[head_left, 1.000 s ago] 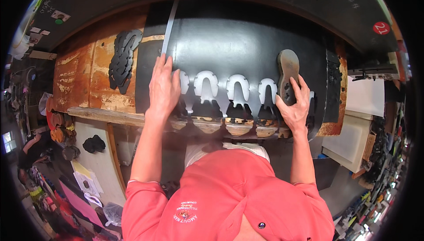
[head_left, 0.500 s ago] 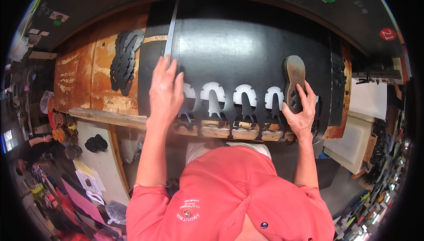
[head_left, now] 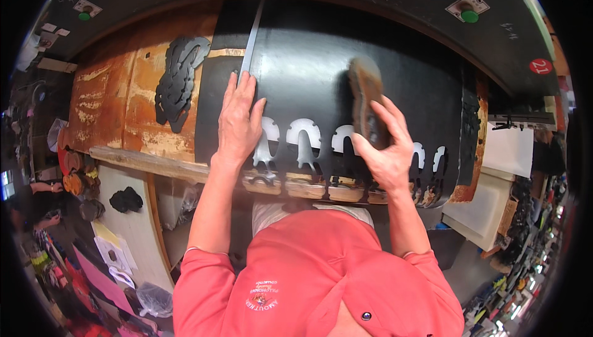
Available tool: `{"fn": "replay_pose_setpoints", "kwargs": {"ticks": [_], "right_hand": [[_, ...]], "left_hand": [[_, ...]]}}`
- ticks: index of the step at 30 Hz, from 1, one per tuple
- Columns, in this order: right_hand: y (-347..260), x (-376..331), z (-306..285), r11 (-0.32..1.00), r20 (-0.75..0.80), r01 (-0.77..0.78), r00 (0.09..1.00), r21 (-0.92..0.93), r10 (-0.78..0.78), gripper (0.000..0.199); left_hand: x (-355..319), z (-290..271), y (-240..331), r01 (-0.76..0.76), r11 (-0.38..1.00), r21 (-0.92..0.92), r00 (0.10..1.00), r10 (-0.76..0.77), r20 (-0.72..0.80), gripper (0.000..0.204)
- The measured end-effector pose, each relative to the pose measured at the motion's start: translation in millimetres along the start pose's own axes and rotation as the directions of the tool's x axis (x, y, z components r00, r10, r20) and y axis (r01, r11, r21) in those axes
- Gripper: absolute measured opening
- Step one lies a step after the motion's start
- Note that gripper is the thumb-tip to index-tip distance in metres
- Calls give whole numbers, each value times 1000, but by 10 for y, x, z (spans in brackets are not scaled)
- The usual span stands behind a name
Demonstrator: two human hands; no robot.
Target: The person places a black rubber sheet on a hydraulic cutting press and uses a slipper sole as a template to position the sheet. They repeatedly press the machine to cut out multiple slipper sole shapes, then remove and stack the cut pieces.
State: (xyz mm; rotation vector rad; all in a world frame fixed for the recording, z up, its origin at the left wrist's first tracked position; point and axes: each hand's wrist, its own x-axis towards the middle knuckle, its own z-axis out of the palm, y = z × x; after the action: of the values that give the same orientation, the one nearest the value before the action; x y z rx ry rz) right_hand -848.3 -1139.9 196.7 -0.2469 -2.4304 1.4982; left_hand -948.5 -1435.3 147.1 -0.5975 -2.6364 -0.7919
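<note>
A wide black sheet (head_left: 299, 71) covers the worktop, with a row of arch-shaped cut-outs along its near edge. My left hand (head_left: 239, 124) lies flat on the sheet's left part, fingers stretched out, their tips at the near end of a narrow metal strip (head_left: 252, 43). In my right hand (head_left: 392, 151) is a brown, sole-shaped cutting die (head_left: 366, 87), gripped at its near end between thumb and fingers. The die is blurred and tilted, over the middle right of the sheet. I cannot tell whether it touches the sheet.
Black cut pieces (head_left: 179, 90) lie piled on the worn brown board (head_left: 105, 114) at left. A wooden rail (head_left: 145, 163) runs along the near edge. Overhead, a dark machine beam carries green buttons (head_left: 469, 16). A pale cabinet (head_left: 479, 207) stands at right.
My right hand has carried the cutting die leftward from the sheet's right side, uncovering cut-outs there. My left hand has settled flat; the view has shifted slightly.
</note>
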Motion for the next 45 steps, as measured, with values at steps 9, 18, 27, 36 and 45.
{"fn": "replay_pose_setpoints", "kwargs": {"ticks": [9, 18, 27, 36, 45], "right_hand": [[-433, 663, 1511, 947, -85, 269, 954, -173, -287, 57], [-523, 670, 2085, 920, -86, 140, 979, -367, -183, 65], [-294, 610, 1399, 938, 344, 322, 902, -129, -262, 104], [-186, 311, 1315, 886, 230, 417, 900, -202, -371, 94], [-154, 297, 800, 971, -232, 196, 960, 140, -160, 19]], "left_hand": [[-5, -90, -149, 51, 981, -186, 998, -44, 44, 57], [-31, -33, -232, 23, 949, -313, 1000, -23, 4, 60], [-31, -42, -208, 131, 918, -374, 991, -114, 68, 70], [-525, -591, -16, 34, 897, -440, 996, -65, -56, 22], [-861, -375, -28, -160, 952, -262, 982, 127, -139, 21]]}}
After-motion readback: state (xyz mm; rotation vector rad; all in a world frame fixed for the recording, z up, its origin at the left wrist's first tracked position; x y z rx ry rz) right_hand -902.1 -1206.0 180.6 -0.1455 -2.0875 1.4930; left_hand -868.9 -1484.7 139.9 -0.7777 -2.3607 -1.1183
